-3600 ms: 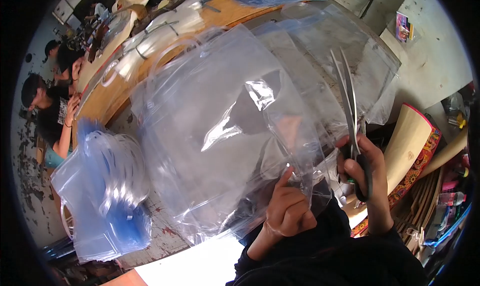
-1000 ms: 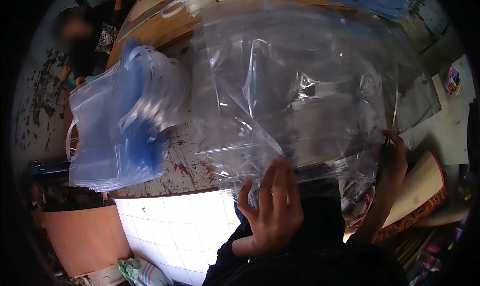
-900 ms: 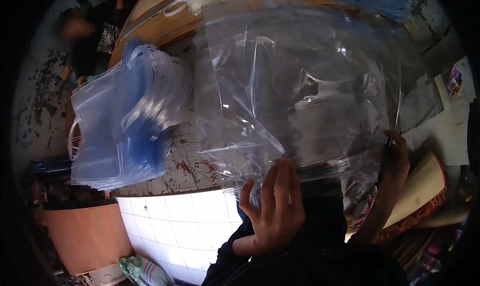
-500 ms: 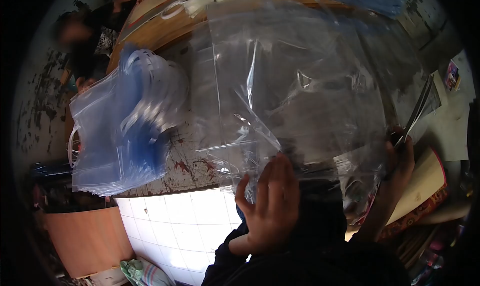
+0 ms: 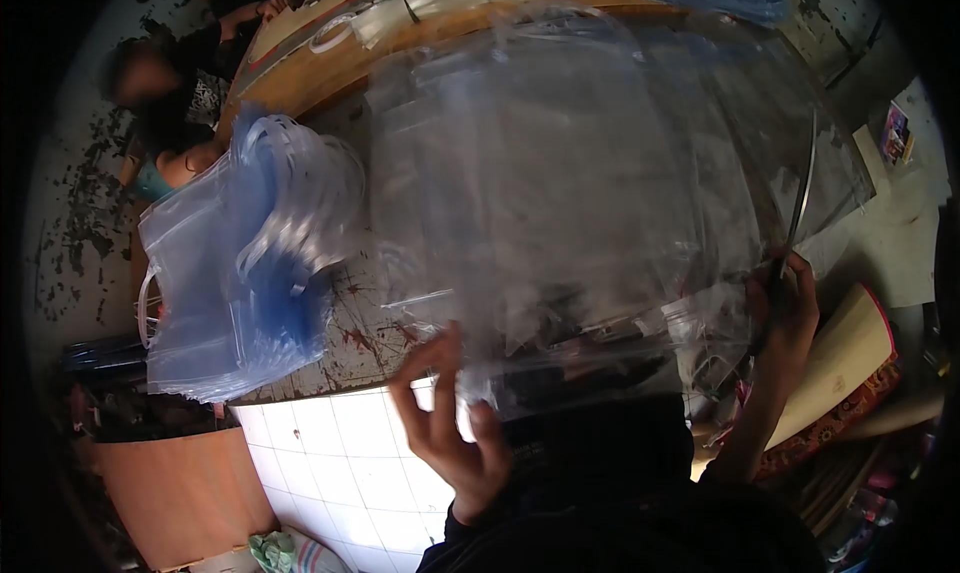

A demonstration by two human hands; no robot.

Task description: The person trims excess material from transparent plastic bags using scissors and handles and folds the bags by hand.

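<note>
A large clear plastic bag (image 5: pixel 580 173) lies spread over the table in front of me, its near edge hanging close to my body. My left hand (image 5: pixel 455 433) is at its near left corner, fingers apart and curved, with fingertips against or just beside the film; contact is hard to make out. My right hand (image 5: pixel 790 308), at the right edge of the plastic, is closed around a pair of scissors (image 5: pixel 804 188). Their long blades point away from me and look nearly together; the handles are mostly hidden by the fingers.
A stack of bluish clear plastic bags with white handles (image 5: pixel 215 283) sits on the left of the worn table (image 5: pixel 350 318). Beyond is a wooden board (image 5: pixel 310 93) with a tape roll (image 5: pixel 332 33). Another person (image 5: pixel 170 123) sits at far left. White tiles (image 5: pixel 350 463) show below.
My left hand has moved left and its fingers have spread. The plastic has shifted and lies flatter. The scissor blades have swung more upright and closer together.
</note>
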